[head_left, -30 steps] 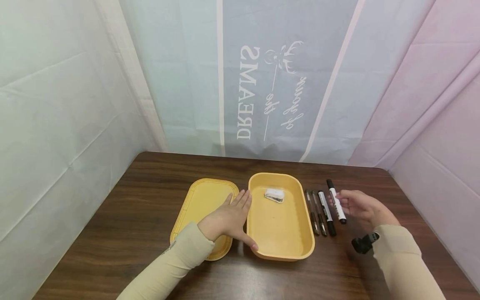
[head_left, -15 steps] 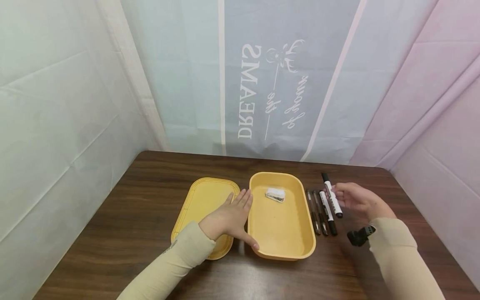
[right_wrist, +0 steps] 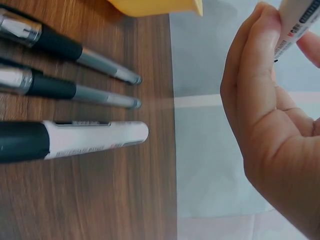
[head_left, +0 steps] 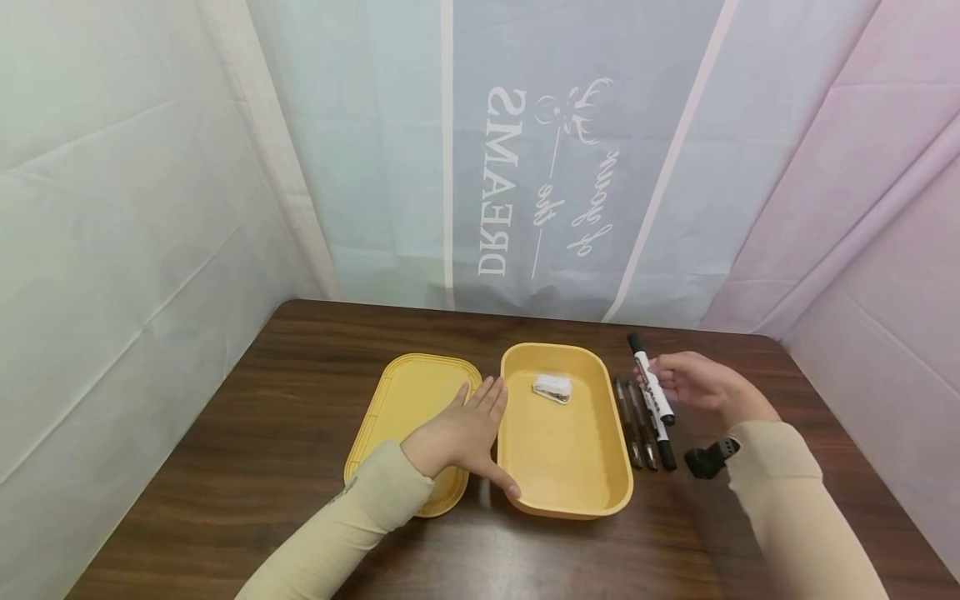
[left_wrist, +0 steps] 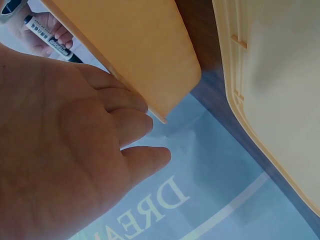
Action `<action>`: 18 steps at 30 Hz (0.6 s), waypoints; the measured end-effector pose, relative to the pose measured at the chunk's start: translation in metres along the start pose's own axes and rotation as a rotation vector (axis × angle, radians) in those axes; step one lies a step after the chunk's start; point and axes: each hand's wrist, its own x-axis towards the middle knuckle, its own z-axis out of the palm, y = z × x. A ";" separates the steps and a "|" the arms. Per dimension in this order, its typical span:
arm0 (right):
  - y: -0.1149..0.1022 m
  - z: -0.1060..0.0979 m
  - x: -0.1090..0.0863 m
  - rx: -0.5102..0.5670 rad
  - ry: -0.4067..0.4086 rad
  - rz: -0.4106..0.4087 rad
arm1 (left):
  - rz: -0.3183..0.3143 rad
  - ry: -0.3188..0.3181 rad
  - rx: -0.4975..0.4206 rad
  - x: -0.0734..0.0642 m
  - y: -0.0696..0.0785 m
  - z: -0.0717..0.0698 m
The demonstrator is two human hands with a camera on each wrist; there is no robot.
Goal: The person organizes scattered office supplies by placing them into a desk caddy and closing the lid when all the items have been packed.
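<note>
My right hand (head_left: 693, 385) pinches a black-and-white marker (head_left: 651, 381) above the table, to the right of the yellow box (head_left: 566, 514). Below it lie a second marker (right_wrist: 97, 138), partly covered by the held one in the head view, and two pens (right_wrist: 102, 64) side by side. With fingers straight and thumb spread, my left hand (head_left: 467, 433) touches the left wall of the box. A small white stapler (head_left: 552, 387) sits inside the box near its far end.
The yellow lid (head_left: 408, 404) lies left of the box, partly under my left forearm. A printed cloth (head_left: 390, 167) hangs behind the dark wooden table (head_left: 247, 467), with pale cloth walls on both sides. A black device (head_left: 712, 458) is on my right wrist.
My right hand has carried the marker left and away from me, over the second marker toward the box. The left hand has stayed at the box wall.
</note>
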 end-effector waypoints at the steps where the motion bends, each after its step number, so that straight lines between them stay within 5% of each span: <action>1: 0.000 0.001 0.001 0.002 -0.003 -0.002 | -0.001 -0.001 0.000 0.000 0.000 0.000; 8: -0.002 0.016 0.006 -0.029 -0.020 -0.028 | -0.002 -0.003 0.012 0.000 0.001 0.000; 18: -0.006 0.036 0.014 -0.111 0.090 0.015 | -0.004 0.002 0.004 -0.001 0.001 0.002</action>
